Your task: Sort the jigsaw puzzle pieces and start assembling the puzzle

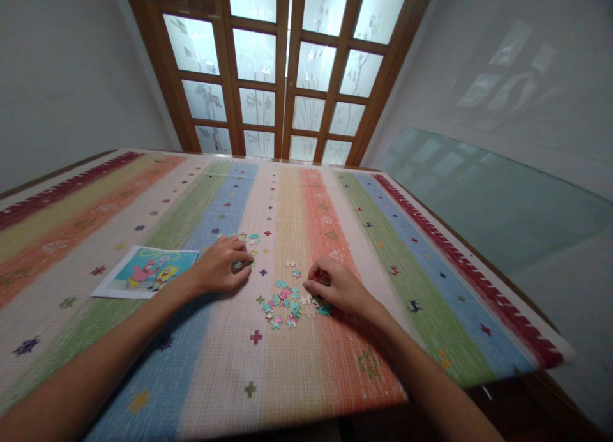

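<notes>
My left hand (223,264) rests on the striped tablecloth (287,378), fingers curled round a small puzzle piece (237,265). My right hand (335,286) lies to the right, fingers pinched on a dark reddish piece (324,278). Between and below the hands lies a loose pile of small puzzle pieces (285,303), mostly teal and pink. A few more pieces (252,238) sit just beyond my left hand, and a single pale piece (290,262) lies between the hands.
A printed cartoon picture sheet (148,271) lies flat left of my left hand. The table's right edge (479,282) runs beside a glass panel (502,199). Wooden doors with frosted panes (282,71) stand behind the table.
</notes>
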{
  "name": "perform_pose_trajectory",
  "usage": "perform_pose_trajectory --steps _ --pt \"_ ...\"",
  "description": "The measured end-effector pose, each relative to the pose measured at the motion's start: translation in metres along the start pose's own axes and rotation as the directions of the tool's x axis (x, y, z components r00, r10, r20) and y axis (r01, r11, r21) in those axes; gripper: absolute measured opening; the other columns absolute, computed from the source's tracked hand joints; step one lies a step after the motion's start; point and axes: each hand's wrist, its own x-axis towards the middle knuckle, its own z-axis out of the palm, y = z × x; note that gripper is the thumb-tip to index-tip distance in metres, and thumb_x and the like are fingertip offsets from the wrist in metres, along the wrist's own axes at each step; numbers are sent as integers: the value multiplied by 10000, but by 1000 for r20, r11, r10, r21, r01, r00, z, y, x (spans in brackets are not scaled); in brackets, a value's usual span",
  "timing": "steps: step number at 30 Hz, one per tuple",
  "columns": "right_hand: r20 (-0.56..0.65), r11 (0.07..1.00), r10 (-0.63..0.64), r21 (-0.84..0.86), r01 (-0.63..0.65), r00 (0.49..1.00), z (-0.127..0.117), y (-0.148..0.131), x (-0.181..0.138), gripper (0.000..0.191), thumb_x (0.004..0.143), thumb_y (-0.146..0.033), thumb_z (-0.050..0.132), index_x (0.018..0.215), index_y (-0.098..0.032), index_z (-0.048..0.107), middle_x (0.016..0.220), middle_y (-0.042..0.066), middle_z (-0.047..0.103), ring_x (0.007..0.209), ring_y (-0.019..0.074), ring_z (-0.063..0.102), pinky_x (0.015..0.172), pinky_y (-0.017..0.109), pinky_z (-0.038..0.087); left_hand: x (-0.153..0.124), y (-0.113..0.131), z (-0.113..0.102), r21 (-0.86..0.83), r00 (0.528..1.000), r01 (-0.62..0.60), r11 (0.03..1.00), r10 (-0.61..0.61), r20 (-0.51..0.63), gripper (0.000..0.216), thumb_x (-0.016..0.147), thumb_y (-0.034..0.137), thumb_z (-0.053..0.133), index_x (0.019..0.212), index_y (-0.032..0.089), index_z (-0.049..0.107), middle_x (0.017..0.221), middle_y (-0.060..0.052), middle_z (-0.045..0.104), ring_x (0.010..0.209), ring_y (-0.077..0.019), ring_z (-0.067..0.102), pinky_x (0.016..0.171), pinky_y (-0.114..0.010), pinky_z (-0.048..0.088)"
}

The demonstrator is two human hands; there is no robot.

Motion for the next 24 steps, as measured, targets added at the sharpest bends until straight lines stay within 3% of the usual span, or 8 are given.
perform_pose_trajectory --steps 6,10,14,18,24 --pt "-13 994 -16 108 18 1000 -1 -3 1 85 889 -198 641 805 -195 624 755 17 637 671 147 525 634 289 390 3 7 -2 -30 998 -7 1000 5 -68 165 898 284 603 906 194 741 819 -56 672 807 -219 566 755 -369 415" --pt "38 977 -38 210 30 999 2 -7 -1 109 911 -291 661 850 -201 655 738 8 639 647 142 514 604 281 387 8 34 -1 -148 991 -47 988 28 -134 194 928 290 607 1036 187 731 877 -66 691 842 -224 586 796 -390 443" --pt "67 961 -94 267 73 993 10 -15 -4 157 902 -349 699 843 -204 682 697 -12 600 623 132 497 599 277 385 12 67 5 -269 987 -137 953 110 -113 228 976 334 622 1124 180 704 921 -69 707 865 -217 608 807 -375 447" --pt "85 943 -132 318 99 988 16 -21 -6 164 895 -358 719 826 -211 697 687 -17 583 628 132 506 610 276 396 13 84 9 -330 982 -188 925 166 -93 171 1015 302 579 1040 178 696 893 -58 697 850 -204 589 801 -349 439" --pt "71 942 -157 311 127 985 14 -21 -6 146 901 -357 704 852 -219 706 751 3 638 669 142 538 650 288 435 15 84 8 -386 983 -179 905 146 -113 185 1009 335 605 941 189 697 825 -39 680 824 -197 571 787 -340 428"
